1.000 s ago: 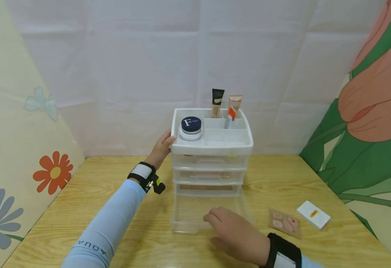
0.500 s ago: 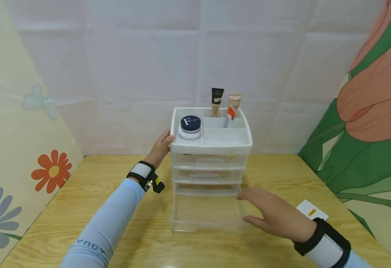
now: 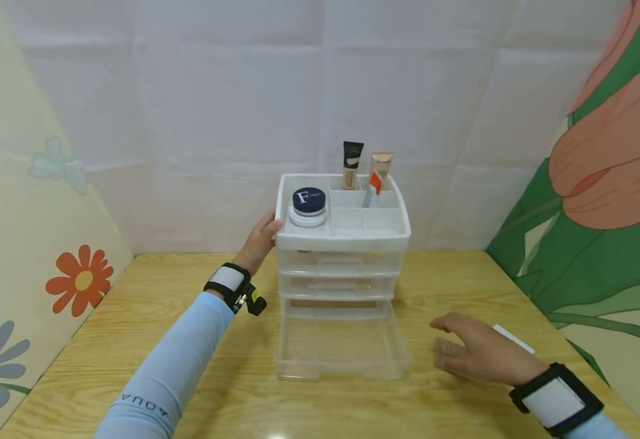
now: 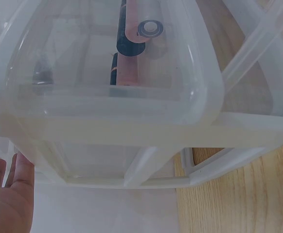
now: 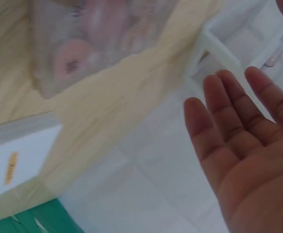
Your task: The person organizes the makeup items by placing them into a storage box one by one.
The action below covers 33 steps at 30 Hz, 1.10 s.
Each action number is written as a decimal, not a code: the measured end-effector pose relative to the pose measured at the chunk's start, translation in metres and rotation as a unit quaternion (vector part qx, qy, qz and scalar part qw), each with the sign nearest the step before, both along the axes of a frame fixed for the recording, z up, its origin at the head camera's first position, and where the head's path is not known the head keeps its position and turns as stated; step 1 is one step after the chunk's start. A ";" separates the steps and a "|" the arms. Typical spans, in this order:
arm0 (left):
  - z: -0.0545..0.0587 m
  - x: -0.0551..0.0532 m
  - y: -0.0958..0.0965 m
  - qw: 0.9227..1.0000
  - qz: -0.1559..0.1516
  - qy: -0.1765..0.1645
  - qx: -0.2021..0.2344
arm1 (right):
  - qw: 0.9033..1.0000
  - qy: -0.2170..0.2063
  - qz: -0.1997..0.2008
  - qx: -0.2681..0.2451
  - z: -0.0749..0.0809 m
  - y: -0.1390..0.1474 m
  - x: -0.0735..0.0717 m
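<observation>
A white drawer organizer (image 3: 343, 244) stands on the table with its clear bottom drawer (image 3: 342, 367) pulled out. My left hand (image 3: 257, 242) rests against the organizer's left side near the top; in the left wrist view its straight fingers touch the frame. Off to the drawer's right, my right hand (image 3: 487, 353) hovers over the table, holding nothing, fingers extended in the right wrist view. Below it lies a flat palette-like pack (image 5: 102, 34) printed with pink circles, hidden in the head view. Beside that is a white box (image 5: 22, 150) with a yellow label, mostly covered by the hand from above.
On the organizer's top tray sit a dark-lidded jar (image 3: 308, 204), a black-capped tube (image 3: 351, 164), a beige tube (image 3: 382, 163) and an orange-tipped tube (image 3: 373, 188). Pink and dark cylindrical items (image 4: 132, 39) show inside a drawer. A white cloth (image 3: 216, 122) hangs behind.
My right hand has moved from the front of the pulled-out drawer rightward, over the palette-like pack and white box. My left hand stays against the organizer.
</observation>
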<state>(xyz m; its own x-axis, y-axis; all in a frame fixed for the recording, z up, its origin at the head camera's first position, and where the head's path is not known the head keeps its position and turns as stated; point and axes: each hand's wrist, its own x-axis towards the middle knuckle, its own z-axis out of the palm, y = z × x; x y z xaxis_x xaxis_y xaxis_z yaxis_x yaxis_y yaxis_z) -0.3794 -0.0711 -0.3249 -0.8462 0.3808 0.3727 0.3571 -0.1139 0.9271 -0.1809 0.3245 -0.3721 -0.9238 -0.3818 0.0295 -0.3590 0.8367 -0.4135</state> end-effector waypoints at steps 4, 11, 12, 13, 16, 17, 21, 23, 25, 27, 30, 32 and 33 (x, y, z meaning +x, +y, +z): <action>0.000 0.000 -0.001 1.000 -0.001 0.001 0.005 | 0.998 -0.055 -0.004 -0.011 -0.009 0.013 -0.002; 0.001 0.001 -0.001 1.000 -0.003 0.005 0.006 | 0.999 -0.048 -0.013 0.021 -0.021 0.024 -0.004; 0.001 0.001 -0.001 1.000 -0.003 0.005 0.005 | 0.999 -0.048 -0.013 0.021 -0.023 0.025 -0.004; 0.001 0.000 -0.001 1.000 -0.002 0.005 0.005 | 0.998 -0.051 -0.013 0.020 -0.024 0.026 -0.005; 0.000 -0.001 -0.001 1.000 -0.004 0.005 0.003 | 0.998 -0.054 -0.010 0.019 -0.028 0.029 -0.006; -0.001 -0.001 -0.001 1.000 -0.004 0.005 0.003 | 0.998 -0.053 -0.007 0.017 -0.029 0.030 -0.006; -0.001 0.000 -0.001 1.000 -0.008 0.005 0.003 | 0.999 -0.049 -0.011 0.018 -0.035 0.034 -0.007; -0.001 0.000 -0.001 1.000 -0.011 0.005 0.002 | 0.999 -0.043 -0.015 0.022 -0.038 0.035 -0.008; -0.001 0.000 -0.001 1.000 -0.013 0.004 0.003 | 0.999 -0.038 -0.017 0.028 -0.040 0.036 -0.008; -0.001 -0.001 -0.001 1.000 -0.012 0.004 0.002 | 0.999 -0.032 -0.016 0.032 -0.041 0.036 -0.009; -0.001 -0.002 -0.001 1.000 -0.010 0.004 0.000 | 0.999 -0.024 -0.010 0.031 -0.042 0.036 -0.010; 0.000 -0.001 -0.001 1.000 -0.008 0.003 -0.001 | 0.999 -0.017 -0.006 0.031 -0.043 0.035 -0.010; 0.000 -0.001 -0.001 1.000 -0.007 0.002 -0.003 | 0.999 -0.014 -0.004 0.030 -0.043 0.035 -0.010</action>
